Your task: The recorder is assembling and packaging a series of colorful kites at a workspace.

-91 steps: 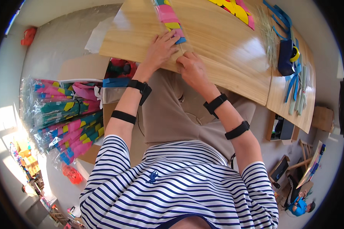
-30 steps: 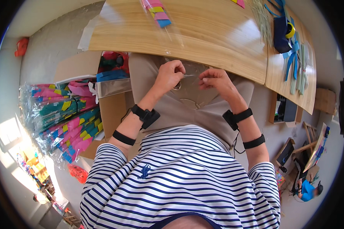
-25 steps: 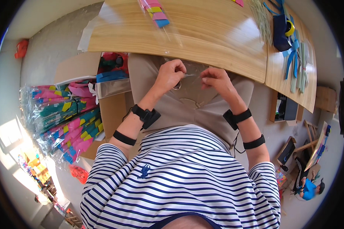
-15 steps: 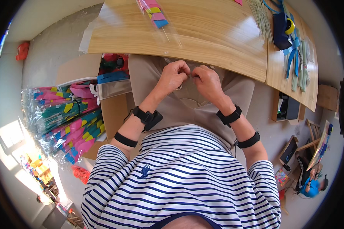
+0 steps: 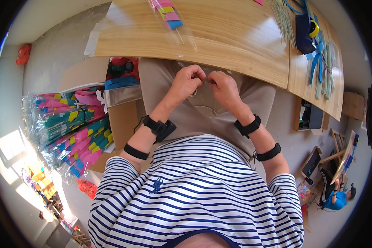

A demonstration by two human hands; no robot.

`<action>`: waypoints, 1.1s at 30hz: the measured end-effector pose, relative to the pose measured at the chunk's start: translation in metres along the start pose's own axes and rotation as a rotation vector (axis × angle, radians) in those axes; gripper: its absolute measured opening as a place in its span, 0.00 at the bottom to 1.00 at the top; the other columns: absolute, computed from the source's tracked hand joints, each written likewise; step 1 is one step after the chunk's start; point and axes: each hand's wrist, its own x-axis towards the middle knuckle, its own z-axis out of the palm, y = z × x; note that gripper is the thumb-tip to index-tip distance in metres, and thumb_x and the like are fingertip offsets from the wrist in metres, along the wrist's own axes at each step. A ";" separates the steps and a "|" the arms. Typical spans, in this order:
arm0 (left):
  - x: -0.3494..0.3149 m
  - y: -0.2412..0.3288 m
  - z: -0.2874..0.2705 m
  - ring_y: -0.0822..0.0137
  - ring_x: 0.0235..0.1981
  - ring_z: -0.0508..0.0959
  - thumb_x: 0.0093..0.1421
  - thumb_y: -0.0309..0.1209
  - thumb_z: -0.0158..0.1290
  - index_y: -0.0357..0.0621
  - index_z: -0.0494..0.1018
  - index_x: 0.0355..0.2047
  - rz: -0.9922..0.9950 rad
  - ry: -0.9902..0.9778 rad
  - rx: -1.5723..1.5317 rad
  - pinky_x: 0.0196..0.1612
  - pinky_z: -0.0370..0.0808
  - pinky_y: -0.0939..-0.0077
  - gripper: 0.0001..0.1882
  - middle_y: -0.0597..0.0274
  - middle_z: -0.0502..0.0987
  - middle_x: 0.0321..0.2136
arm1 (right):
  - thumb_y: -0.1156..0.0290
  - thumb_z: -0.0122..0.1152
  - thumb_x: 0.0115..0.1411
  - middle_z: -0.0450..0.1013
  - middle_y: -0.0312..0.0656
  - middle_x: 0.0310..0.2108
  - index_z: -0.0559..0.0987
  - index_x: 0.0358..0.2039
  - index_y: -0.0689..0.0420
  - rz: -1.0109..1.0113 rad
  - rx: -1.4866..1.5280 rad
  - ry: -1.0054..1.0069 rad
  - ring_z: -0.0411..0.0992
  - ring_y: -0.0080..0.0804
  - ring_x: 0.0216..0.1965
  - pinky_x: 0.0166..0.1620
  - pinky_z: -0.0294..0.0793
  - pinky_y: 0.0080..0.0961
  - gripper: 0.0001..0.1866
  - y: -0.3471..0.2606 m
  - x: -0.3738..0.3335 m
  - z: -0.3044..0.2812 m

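Note:
Over my lap, just below the table's near edge, my left hand (image 5: 187, 82) is closed with thumb and fingertips pinched together. My right hand (image 5: 224, 89) faces it, fingers curled into a similar pinch. A small gap separates the two fingertips. Whatever is pinched is too small or too clear to make out. On the table (image 5: 219, 37) ahead lies a folded pink, yellow and blue piece on a thin stick, inside a clear plastic sleeve (image 5: 182, 38).
Right on the table are a dark tape dispenser (image 5: 303, 35) with a yellow roll, blue strips (image 5: 315, 66) and bundled thin sticks (image 5: 282, 20). Bagged colourful bundles (image 5: 74, 128) and an open cardboard box (image 5: 126, 124) stand at left. A person in blue (image 5: 337, 201) sits far right.
My hands stay almost in place, with only a slight shift of the fingers. At the far right, the person in blue has moved a little.

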 end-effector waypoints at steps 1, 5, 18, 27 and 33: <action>0.001 0.000 0.000 0.77 0.27 0.74 0.57 0.16 0.54 0.37 0.73 0.33 0.002 -0.009 0.000 0.30 0.71 0.81 0.06 0.66 0.76 0.26 | 0.79 0.59 0.55 0.77 0.51 0.35 0.79 0.34 0.59 -0.019 -0.042 -0.009 0.76 0.56 0.39 0.41 0.75 0.48 0.06 0.000 0.001 0.002; -0.001 0.001 0.000 0.77 0.27 0.74 0.57 0.16 0.55 0.38 0.73 0.33 0.027 0.013 0.014 0.30 0.71 0.81 0.05 0.66 0.76 0.28 | 0.80 0.59 0.55 0.79 0.51 0.35 0.80 0.33 0.60 0.074 0.058 -0.035 0.78 0.55 0.39 0.42 0.77 0.46 0.05 0.000 0.002 0.003; -0.025 0.031 -0.038 0.52 0.43 0.77 0.51 0.25 0.66 0.38 0.77 0.38 0.562 0.637 0.813 0.49 0.74 0.61 0.15 0.54 0.79 0.42 | 0.77 0.61 0.51 0.79 0.57 0.27 0.84 0.28 0.59 0.196 -0.526 -0.220 0.80 0.56 0.32 0.37 0.81 0.47 0.06 0.038 0.005 -0.002; -0.003 0.037 -0.063 0.53 0.71 0.61 0.46 0.35 0.71 0.43 0.68 0.63 0.634 0.479 1.264 0.71 0.58 0.51 0.43 0.56 0.65 0.68 | 0.75 0.63 0.52 0.79 0.58 0.29 0.84 0.29 0.61 0.046 -0.547 -0.262 0.80 0.54 0.31 0.36 0.79 0.44 0.06 0.000 0.025 -0.015; 0.006 0.033 -0.069 0.54 0.72 0.59 0.49 0.36 0.69 0.43 0.66 0.65 0.585 0.383 1.234 0.72 0.55 0.48 0.42 0.58 0.64 0.69 | 0.77 0.63 0.54 0.81 0.53 0.31 0.85 0.33 0.60 0.269 0.284 -0.398 0.79 0.45 0.25 0.29 0.77 0.39 0.07 0.008 0.040 -0.026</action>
